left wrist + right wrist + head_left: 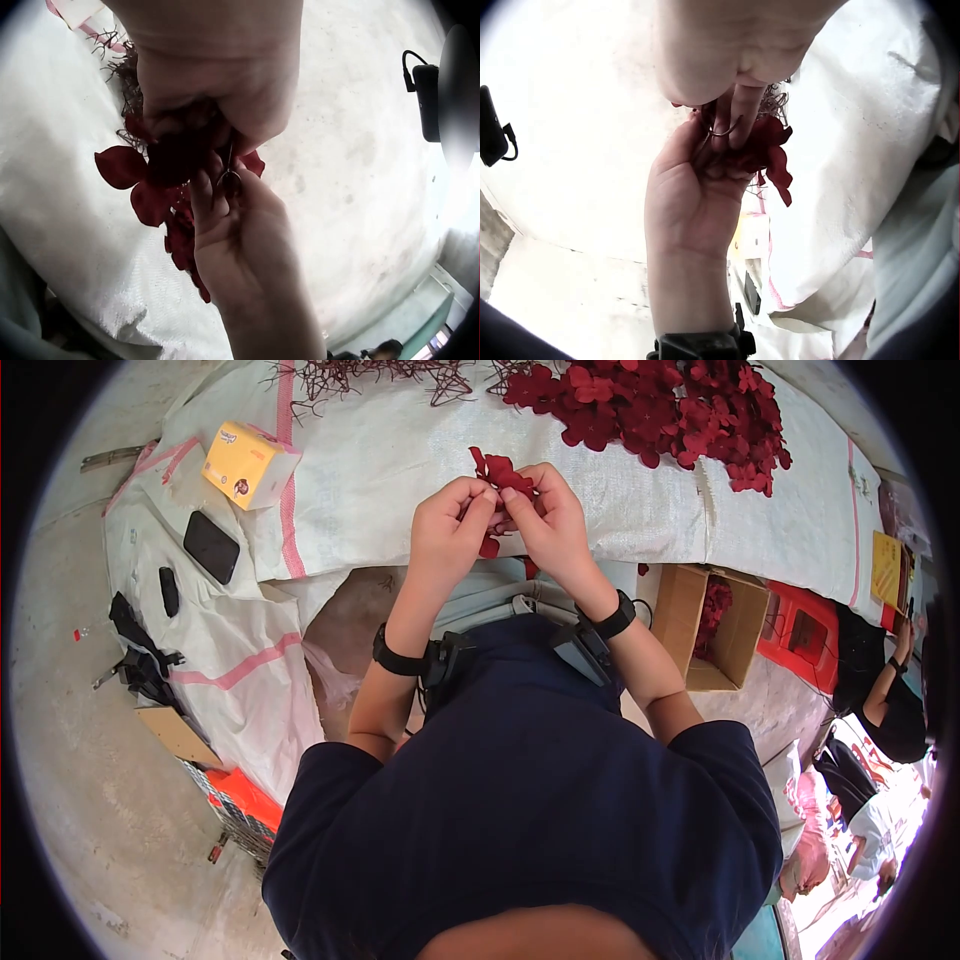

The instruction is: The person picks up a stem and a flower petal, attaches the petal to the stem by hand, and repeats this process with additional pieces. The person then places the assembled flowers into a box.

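Observation:
Both hands meet over the white woven sheet [370, 480], fingers bent around one dark red artificial flower [492, 464]. On its left side my left hand [450, 528] pinches it between thumb and fingers. My right hand [552, 528] grips it from the other side, thumbs close together. Several petals [120, 166] stick out past the fingers in the left wrist view. A thin, dark, curved stem [724, 133] shows between the two hands in the right wrist view. The fingers hide the flower's middle.
A heap of red flowers [665, 410] lies at the back right, beside bare brown branched stems [440, 380]. To the left are a yellow tissue pack [240, 465] and a phone [212, 547]. A cardboard box [683, 622] and red stool [808, 630] stand at right; other people are beyond.

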A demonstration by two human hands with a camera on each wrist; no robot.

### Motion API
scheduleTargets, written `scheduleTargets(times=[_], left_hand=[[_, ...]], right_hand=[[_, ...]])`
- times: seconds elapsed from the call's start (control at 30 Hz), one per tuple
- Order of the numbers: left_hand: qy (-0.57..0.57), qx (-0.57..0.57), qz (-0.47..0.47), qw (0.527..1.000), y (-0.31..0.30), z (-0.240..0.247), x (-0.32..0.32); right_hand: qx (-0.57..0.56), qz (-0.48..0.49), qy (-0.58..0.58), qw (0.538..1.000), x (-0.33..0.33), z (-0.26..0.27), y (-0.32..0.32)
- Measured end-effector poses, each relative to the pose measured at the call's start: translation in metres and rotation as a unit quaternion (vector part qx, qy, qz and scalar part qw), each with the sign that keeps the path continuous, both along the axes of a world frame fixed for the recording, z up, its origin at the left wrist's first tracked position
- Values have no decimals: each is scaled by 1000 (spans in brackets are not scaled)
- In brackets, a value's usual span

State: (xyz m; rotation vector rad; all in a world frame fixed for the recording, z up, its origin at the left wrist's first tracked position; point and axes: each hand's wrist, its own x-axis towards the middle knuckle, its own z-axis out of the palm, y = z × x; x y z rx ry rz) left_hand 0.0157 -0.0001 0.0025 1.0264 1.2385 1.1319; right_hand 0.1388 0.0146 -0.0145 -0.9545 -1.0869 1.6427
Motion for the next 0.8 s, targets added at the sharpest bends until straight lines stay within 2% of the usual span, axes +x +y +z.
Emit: scheduleTargets(times=[0.1, 0.4, 0.5, 0.8], left_hand=[[30, -7, 4, 1000, 0, 0, 2], [38, 4, -42, 998, 2, -1, -1], [1, -30, -21, 999, 0, 2, 2], [-7, -17, 2, 1000, -1, -2, 3]], right_hand=[[-51, -11, 48, 997, 1, -2, 3], [-44, -12, 49, 998, 4, -1, 2], [-8, -33, 22, 999, 1, -3, 0], [-4, -59, 26, 998, -5, -2, -4]])
